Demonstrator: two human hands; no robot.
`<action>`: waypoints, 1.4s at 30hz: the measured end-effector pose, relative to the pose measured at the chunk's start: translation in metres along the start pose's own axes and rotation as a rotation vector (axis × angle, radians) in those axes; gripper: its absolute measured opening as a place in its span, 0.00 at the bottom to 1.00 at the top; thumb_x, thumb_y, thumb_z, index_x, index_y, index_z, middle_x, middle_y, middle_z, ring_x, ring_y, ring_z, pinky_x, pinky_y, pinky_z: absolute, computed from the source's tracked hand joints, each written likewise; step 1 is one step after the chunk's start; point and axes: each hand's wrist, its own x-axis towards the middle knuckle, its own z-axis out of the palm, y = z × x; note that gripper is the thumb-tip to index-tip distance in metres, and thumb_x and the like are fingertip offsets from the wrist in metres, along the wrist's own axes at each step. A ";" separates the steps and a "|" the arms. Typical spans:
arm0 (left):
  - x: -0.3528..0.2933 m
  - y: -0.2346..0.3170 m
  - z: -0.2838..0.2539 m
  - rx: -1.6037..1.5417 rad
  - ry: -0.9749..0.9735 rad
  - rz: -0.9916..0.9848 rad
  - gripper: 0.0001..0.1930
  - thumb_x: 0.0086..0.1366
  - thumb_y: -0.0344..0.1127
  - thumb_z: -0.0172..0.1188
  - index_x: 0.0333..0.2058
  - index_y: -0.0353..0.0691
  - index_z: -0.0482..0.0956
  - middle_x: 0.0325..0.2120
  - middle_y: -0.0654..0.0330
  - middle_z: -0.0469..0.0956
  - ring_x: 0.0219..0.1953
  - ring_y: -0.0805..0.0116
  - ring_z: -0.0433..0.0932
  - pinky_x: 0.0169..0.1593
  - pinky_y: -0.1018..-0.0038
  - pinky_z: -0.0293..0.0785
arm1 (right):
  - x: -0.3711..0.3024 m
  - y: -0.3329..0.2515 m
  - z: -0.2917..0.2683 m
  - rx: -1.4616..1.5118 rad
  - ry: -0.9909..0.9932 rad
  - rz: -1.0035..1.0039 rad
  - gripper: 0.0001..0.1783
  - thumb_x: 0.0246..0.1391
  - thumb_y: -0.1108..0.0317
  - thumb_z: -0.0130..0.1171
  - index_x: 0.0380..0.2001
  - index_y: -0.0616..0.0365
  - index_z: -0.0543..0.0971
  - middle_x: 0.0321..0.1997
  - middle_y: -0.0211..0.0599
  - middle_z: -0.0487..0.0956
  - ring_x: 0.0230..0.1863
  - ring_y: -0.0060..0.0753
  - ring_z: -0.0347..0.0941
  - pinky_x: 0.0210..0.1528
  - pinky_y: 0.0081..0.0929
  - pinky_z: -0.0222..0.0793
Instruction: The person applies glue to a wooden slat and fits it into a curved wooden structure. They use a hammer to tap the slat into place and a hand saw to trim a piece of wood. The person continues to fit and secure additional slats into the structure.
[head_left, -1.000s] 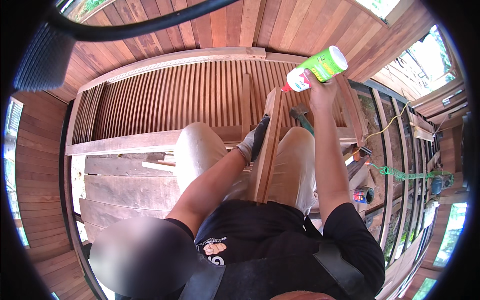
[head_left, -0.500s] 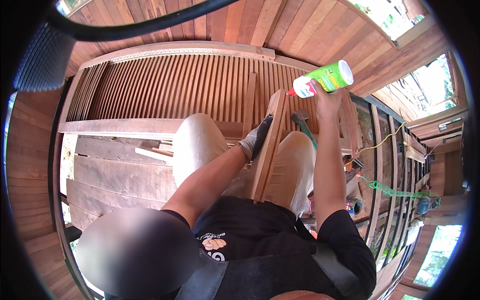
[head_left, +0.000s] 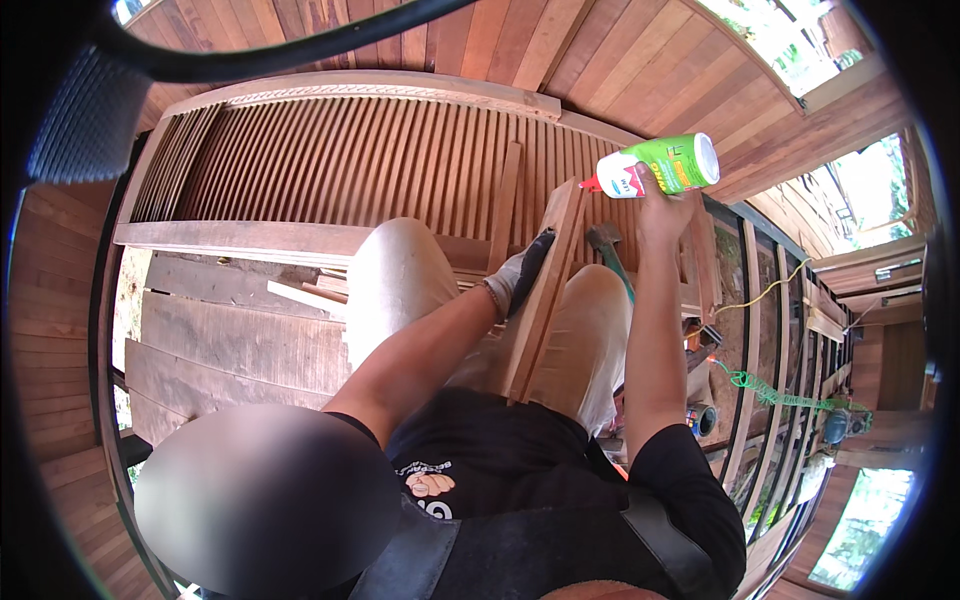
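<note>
Head view, going from the far left: what've we got?

Big slatted wooden panel stretching across beyond the knees, plus some loose thin strips near its lower edge, over by the planks.

Ok, and the left hand?

Gloved, pale and black, clamped on the left side of a long wooden bar. Some of the fingers are hidden. The bar runs between the knees, near end at the black shirt.

Right of that?

Tool with a green handle near the right knee. Then the right hand, bare, fingers wrapped round a green-and-white bottle tipped sideways, red nozzle right by the bar's far end. Can't tell if it's touching.

Anything further over?

Yep, a can past the right forearm, then a coiled green hose.
</note>
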 end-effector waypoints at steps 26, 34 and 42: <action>0.007 -0.001 -0.009 -0.106 -0.021 -0.091 0.24 0.70 0.65 0.51 0.50 0.55 0.81 0.33 0.67 0.83 0.30 0.72 0.81 0.34 0.73 0.79 | -0.001 -0.003 -0.016 0.015 -0.150 0.129 0.33 0.50 0.82 0.70 0.60 0.65 0.71 0.55 0.43 0.79 0.55 0.34 0.77 0.54 0.33 0.78; 0.015 -0.007 -0.026 -0.058 0.043 -0.086 0.25 0.70 0.65 0.51 0.50 0.55 0.81 0.33 0.67 0.83 0.31 0.72 0.81 0.34 0.73 0.79 | -0.013 -0.003 -0.016 -0.007 -0.081 0.079 0.29 0.48 0.85 0.68 0.55 0.69 0.72 0.50 0.46 0.80 0.49 0.36 0.81 0.52 0.33 0.79; 0.014 -0.005 -0.021 -0.043 0.039 -0.076 0.25 0.71 0.65 0.51 0.50 0.54 0.81 0.34 0.67 0.83 0.31 0.72 0.81 0.34 0.73 0.79 | -0.025 -0.002 -0.018 0.024 0.008 0.019 0.28 0.48 0.86 0.67 0.54 0.71 0.73 0.49 0.48 0.81 0.47 0.36 0.81 0.50 0.32 0.81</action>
